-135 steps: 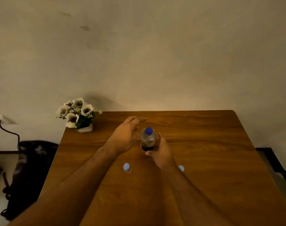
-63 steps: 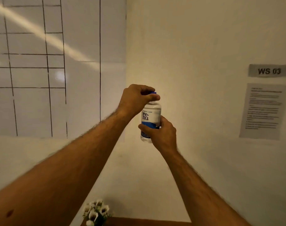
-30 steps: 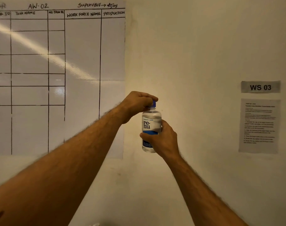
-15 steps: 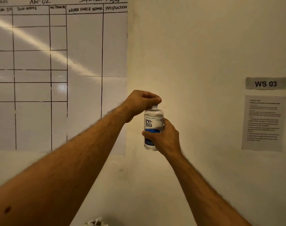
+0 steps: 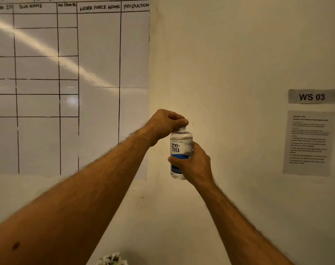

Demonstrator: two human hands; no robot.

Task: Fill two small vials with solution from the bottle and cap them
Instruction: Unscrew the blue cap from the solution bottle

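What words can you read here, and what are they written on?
"re-nu": bottle label; the smaller print is too small to read.
"TASK NAME", "WORK FORCE NAME", "PRODUCTION": whiteboard; its other headings are cut off or unclear.
"WS 03": grey sign.
Paper sheet: too blurred.

On the clear plastic bottle (image 5: 181,150) with a white and blue label, "re-nu" is printed in dark letters, with "BAUSCH + LOMB" in small type above it (the blue panel's fine print cannot be read). On the white ruled wall chart (image 5: 98,54), "TASK NAME", "WORK FORCE NAME" and "PRODUCTION" are handwritten as column headings. "WS 03" is shown on the grey rectangular sign (image 5: 312,96). The text on the white printed paper sheet (image 5: 309,142) below it is too small to be read.
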